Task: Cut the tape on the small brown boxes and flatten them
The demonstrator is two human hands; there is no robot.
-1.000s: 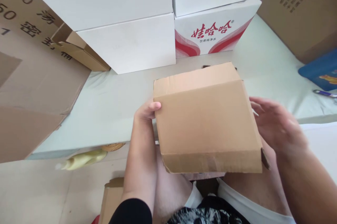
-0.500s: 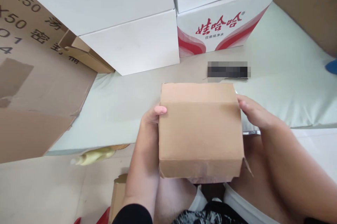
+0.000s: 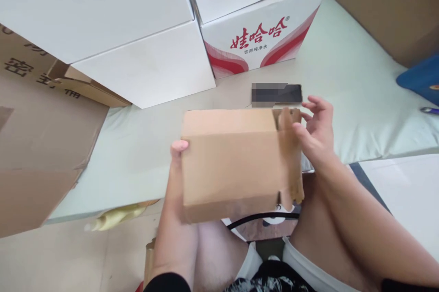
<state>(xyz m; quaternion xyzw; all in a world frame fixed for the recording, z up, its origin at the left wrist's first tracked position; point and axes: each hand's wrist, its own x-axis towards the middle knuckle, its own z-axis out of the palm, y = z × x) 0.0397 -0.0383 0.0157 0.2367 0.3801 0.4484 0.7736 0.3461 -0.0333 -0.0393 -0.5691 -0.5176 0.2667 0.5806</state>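
Observation:
A small brown cardboard box [image 3: 229,164] is held up over my lap at the table's front edge. My left hand [image 3: 179,148] grips its left side, thumb on the near face and the other fingers hidden behind. At the box's right end, a flap [image 3: 291,159] stands out, smeared by motion. Beside that flap is my right hand [image 3: 317,129], its fingers apart and its thumb close to the cardboard; whether the thumb touches it I cannot tell. Just beyond the box, a dark phone [image 3: 291,93] lies on the table, partly blurred out.
Stacked white cartons [image 3: 147,67] stand at the back, one a white-and-red carton [image 3: 254,49]. Large brown cartons flank the pale green cloth [image 3: 356,113] at the left [image 3: 51,141] and right. A blue object [image 3: 420,77] sits at the far right. Below the edge is a yellowish bottle [image 3: 120,215].
My right hand has come off the box's right side, its fingers now spread. The end flap there has swung outward. The view has shifted, so the box appears farther left.

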